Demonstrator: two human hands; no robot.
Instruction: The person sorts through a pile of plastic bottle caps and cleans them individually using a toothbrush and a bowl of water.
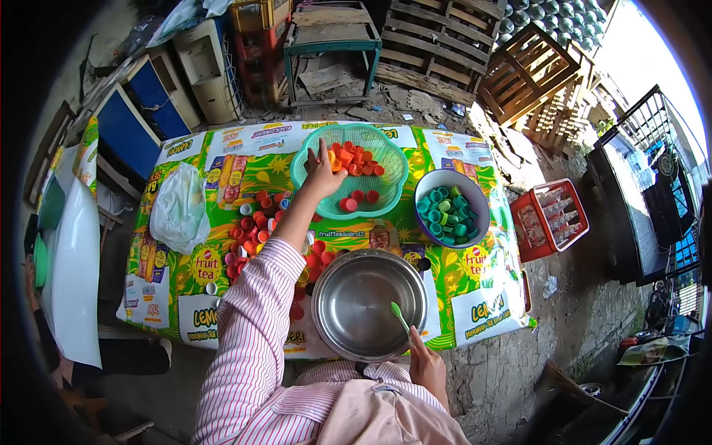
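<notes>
Left hand (324, 175) pinches an orange cap over green mesh basket (308, 159), part-filled with red caps; right hand (425, 365) pinches green stick (400, 316); loose red bottle caps (252, 230) remain unsorted.

— What sort of place is this?

— An outdoor yard behind a drinks shop or bottle depot, by the look of it. The ground (519, 356) is bare dirt and rubble, in sunlight.

— What shows the drinks trade?

— Wooden pallets (437, 37) and crates (526, 70) are stacked at the back, with yellow and red bottle crates (256, 30) beside them. A red crate (552, 219) holds bottles. The bench (475, 289) is covered with a fruit-tea advertising banner.

— Anything else?

— Bottle caps, sorted by colour: red in a green basket (386, 185), green in a bowl (478, 196), loose ones (252, 230) on the bench. A metal gate (645, 170) stands at the right.
</notes>
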